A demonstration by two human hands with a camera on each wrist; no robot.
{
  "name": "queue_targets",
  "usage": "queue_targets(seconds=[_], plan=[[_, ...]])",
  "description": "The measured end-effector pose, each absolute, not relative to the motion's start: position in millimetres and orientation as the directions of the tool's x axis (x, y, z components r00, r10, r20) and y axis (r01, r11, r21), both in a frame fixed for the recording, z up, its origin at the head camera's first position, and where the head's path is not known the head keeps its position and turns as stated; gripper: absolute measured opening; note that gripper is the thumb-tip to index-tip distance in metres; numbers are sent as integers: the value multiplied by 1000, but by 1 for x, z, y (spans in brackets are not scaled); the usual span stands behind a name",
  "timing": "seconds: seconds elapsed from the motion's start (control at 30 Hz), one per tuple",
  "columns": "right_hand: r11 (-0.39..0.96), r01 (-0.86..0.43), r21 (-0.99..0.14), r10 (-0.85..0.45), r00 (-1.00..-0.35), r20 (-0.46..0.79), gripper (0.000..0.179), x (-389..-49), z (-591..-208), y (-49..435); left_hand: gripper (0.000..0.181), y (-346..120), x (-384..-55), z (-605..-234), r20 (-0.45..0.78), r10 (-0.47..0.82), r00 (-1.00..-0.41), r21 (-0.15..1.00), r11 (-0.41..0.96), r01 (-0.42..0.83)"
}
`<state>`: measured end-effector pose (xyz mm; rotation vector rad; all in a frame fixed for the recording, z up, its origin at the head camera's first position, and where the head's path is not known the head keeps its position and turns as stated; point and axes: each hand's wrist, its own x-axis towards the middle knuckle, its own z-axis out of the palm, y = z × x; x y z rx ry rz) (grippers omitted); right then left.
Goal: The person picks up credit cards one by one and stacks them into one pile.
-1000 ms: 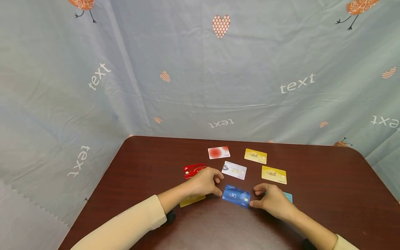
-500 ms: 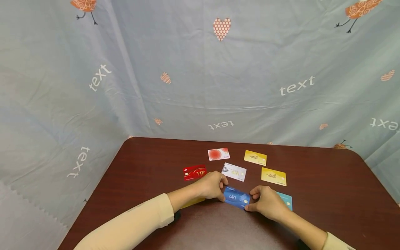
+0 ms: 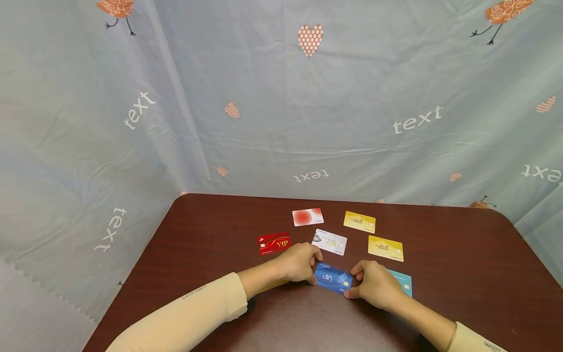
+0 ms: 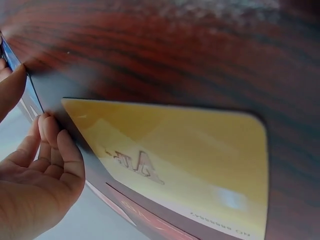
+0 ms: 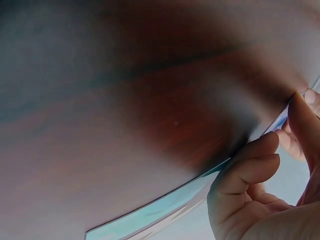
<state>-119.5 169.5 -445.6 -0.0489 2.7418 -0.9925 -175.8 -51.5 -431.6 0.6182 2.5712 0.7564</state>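
A blue VIP card point(image 3: 332, 278) lies between both hands near the middle of the table. My left hand point(image 3: 296, 261) holds its left end, thumb at the near corner and fingers at the far one. At the opposite end, my right hand point(image 3: 376, 283) grips it with thumb and curled fingers. The left wrist view shows the card edge-on beside the thumb point(image 4: 15, 90). A yellow card point(image 4: 185, 155) lies just under the left wrist, mostly hidden in the head view. Partly behind the right hand is a teal card point(image 3: 401, 282).
Beyond the hands lie a red VIP card point(image 3: 274, 243), a white VIP card point(image 3: 329, 242), a white card with red circles point(image 3: 308, 217) and two yellow cards, one farther back point(image 3: 359, 222) and one nearer point(image 3: 385, 248). A patterned grey-blue curtain point(image 3: 264, 98) hangs behind the dark wooden table point(image 3: 211, 230).
My left hand has come rightward onto the blue card's left end, uncovering more of the red card. My right hand has shifted slightly left onto its right end. The other cards stay put.
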Motion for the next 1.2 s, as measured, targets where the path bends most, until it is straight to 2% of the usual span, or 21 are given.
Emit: queue_targets(seconds=[0.3,0.53,0.77,1.0,1.2], plan=[[757,67,-650,-88,-975,-204,52,-122,-446,168,45,-50,-176,-431,-237,528,-815,576,752,319],[683,89,-725,-70,-980,-186,41,-122,-444,167,42,-49,-177,-433,-231,539,-810,567,751,338],[552,160,-818,-67,-970,-234,27,-124,-446,167,42,-50,-176,-431,-225,544,-809,568,747,345],[519,209,-829,-74,-955,-287,10,-125,-445,169,42,-49,-175,-429,-218,540,-813,566,749,345],[470,292,-833,-73,-928,-367,9,-129,-446,171,40,-50,-174,-428,-245,528,-813,594,745,305]])
